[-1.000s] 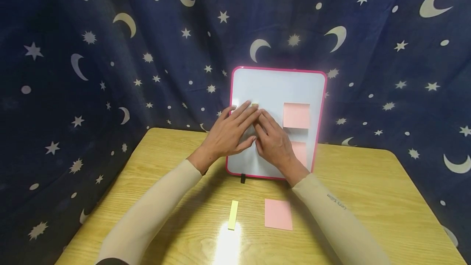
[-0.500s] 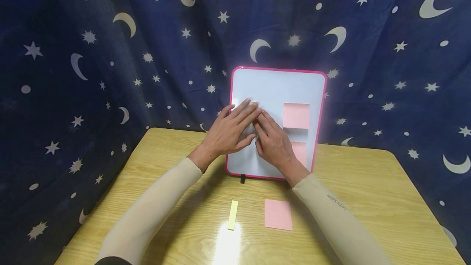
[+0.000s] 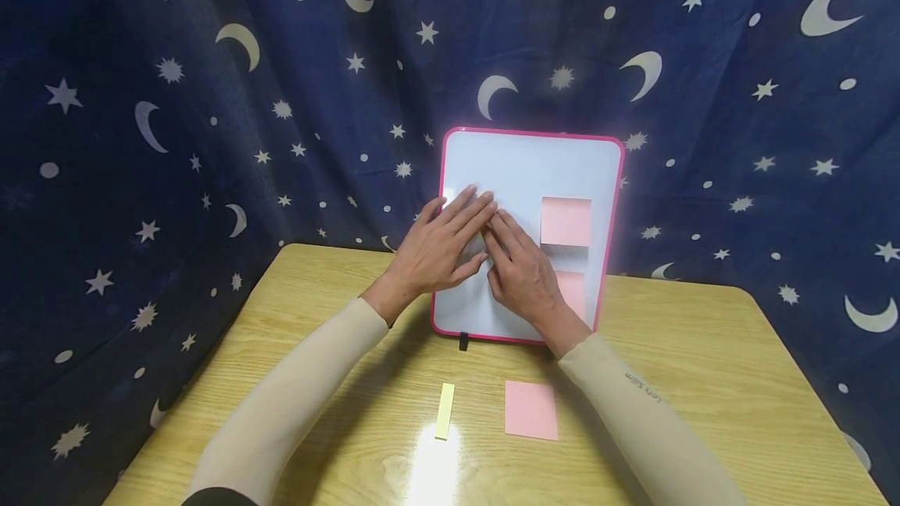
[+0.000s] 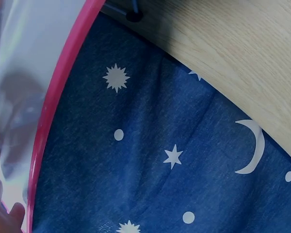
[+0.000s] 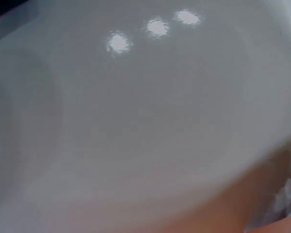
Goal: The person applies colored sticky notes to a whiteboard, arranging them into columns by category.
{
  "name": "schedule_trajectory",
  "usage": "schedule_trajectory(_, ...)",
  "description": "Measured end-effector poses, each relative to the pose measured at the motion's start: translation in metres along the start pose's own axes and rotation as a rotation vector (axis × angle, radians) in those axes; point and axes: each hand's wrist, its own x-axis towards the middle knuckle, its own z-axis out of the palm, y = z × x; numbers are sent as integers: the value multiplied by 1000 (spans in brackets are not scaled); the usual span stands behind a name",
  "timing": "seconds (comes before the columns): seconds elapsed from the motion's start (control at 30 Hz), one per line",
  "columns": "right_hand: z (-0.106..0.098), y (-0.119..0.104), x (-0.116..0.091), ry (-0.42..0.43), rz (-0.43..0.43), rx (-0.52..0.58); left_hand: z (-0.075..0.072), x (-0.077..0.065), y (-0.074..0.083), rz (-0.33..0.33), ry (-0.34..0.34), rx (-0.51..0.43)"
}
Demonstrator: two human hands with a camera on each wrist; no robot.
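Note:
A whiteboard (image 3: 527, 166) with a pink frame stands tilted on the table. My left hand (image 3: 436, 252) lies against its left half, fingers straight and spread, pointing up and right. Beside it, my right hand (image 3: 520, 268) touches the board with its fingertips close to the left fingers. Whatever lies beneath the fingers is almost wholly hidden. To the right, an upper pink sticky note (image 3: 566, 221) and a lower pink sticky note (image 3: 572, 291) cling to the board; the right hand partly covers the lower one. The right wrist view shows blurred skin below the glossy board (image 5: 145, 107).
On the wooden table (image 3: 703, 381), in front of the board, lie a narrow yellow sticky strip (image 3: 444, 411) and a pink sticky note (image 3: 530, 410). A dark blue curtain (image 3: 337, 123) with moons and stars hangs behind and on the left. A black tab (image 3: 463, 341) sits at the board's bottom edge.
My left fingers have slid slightly upward on the board and now cover the small yellow end that showed above them. My right hand has hardly moved.

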Motion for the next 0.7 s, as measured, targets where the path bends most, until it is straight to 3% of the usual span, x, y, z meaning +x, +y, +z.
schedule_trajectory(0.4,-1,0,-1,-32,19,-1,1,-2,-1,-9,23,-29)
schedule_trajectory(0.7,0,0,-1,-10,12,8,1,4,4,-3,-5,-15)
